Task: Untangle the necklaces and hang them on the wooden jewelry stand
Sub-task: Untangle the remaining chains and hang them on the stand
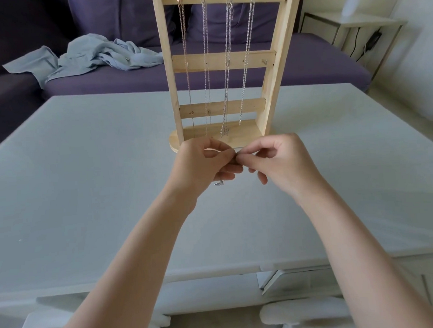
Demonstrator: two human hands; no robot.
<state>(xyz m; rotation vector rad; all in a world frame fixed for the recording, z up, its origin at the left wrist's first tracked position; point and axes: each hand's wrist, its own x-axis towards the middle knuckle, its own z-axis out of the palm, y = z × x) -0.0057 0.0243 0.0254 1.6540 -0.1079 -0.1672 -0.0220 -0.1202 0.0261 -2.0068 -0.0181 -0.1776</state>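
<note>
Sofa (205, 74), purple, spans the back of the view, with a crumpled pale blue cloth (87, 55) lying on its seat left of centre. Table (86, 183), pale grey, fills the middle; its near edge sits above white furniture parts low in frame. Side table (368, 25), white, stands at far right with a dark cable hanging off it. Stand (220, 60), light wood with three crossbars and a rounded base, sits upright on the table's far half, dead centre, top cut off by the frame. Four silver necklaces (226, 63) hang from its top bar side by side, running down past the lower bars; the third from left ends in a small pendant just above the base. Both forearms reach in from the bottom edge and meet just in front of the stand's base, blocking part of it. Left hand (205, 164) and right hand (280, 160) are pinched fingertip to fingertip on a thin chain (219, 182); only a small silver bit shows dangling under the left hand, the rest hidden by fingers. Clasp state: cannot tell.
</note>
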